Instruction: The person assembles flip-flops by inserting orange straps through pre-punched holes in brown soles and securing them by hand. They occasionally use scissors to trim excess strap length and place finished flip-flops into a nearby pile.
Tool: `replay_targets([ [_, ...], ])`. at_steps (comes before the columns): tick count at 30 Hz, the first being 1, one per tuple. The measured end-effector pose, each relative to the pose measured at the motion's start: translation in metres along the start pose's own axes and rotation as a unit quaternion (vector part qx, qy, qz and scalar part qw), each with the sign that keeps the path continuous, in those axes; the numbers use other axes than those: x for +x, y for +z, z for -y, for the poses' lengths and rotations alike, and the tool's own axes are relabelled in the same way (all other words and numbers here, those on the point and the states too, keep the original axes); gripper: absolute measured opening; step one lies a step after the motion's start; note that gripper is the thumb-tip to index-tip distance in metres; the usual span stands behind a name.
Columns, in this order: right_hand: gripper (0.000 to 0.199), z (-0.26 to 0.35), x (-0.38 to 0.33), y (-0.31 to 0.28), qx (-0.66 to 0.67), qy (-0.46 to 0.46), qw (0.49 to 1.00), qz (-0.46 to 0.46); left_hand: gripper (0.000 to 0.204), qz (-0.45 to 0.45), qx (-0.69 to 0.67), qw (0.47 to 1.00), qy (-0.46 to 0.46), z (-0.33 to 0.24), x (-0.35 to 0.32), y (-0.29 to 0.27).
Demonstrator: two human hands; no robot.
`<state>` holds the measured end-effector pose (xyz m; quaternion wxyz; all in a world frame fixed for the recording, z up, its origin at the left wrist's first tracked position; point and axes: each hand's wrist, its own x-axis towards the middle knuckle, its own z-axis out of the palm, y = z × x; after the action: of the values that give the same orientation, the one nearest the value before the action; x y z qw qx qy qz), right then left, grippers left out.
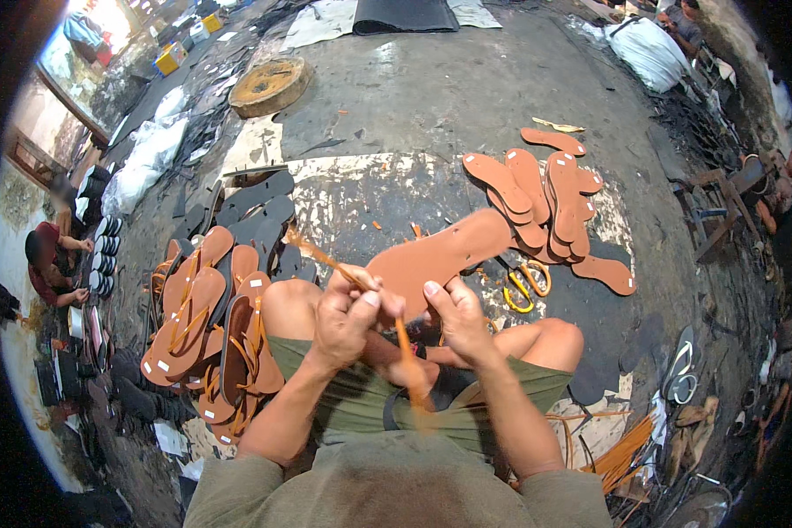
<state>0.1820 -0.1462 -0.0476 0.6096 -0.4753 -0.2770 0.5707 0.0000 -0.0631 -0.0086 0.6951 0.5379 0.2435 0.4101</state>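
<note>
Head view: two hands [348,317] [456,319], one sole [440,255].

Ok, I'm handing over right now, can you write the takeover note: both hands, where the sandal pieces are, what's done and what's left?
Left hand: closed on the orange strap, pulled up and to the left.
Right hand: gripping the brown sole, held over the lap.
Done: a pile of strapped sandals by the left knee.
Left: a stack of bare brown soles ahead on the right, black soles ahead on the left, loose orange straps by the right hip.
Yellow-handled scissors lie on the floor just past the held sole.
</note>
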Motion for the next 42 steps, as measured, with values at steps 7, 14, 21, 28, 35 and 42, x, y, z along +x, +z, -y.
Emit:
replay_targets([
  [7,0.036,0.077,0.005,-0.02,-0.338,0.099,0.847,0.397,0.062,0.124,-0.064,0.968,-0.211,-0.009,0.017,0.014],
  [14,0.028,0.021,-0.03,-0.02,-0.197,-0.294,0.93,-0.101,0.061,-0.131,-0.125,0.979,-0.097,-0.005,0.041,-0.007],
  [21,0.026,0.037,0.014,-0.004,-0.021,-0.179,0.963,-0.2,0.058,-0.112,-0.066,0.991,-0.044,-0.002,0.019,0.028],
  [28,0.01,0.063,-0.007,0.042,-0.33,-0.231,0.911,-0.095,0.027,-0.073,0.052,0.995,-0.037,-0.002,0.009,0.022],
  [35,0.014,0.067,-0.011,0.046,-0.408,-0.215,0.882,-0.096,0.029,-0.086,0.102,0.991,0.002,-0.003,0.001,0.03],
  [42,0.011,0.055,-0.01,0.039,-0.388,-0.247,0.884,-0.089,0.036,-0.086,0.118,0.989,-0.028,0.009,0.0,0.019],
])
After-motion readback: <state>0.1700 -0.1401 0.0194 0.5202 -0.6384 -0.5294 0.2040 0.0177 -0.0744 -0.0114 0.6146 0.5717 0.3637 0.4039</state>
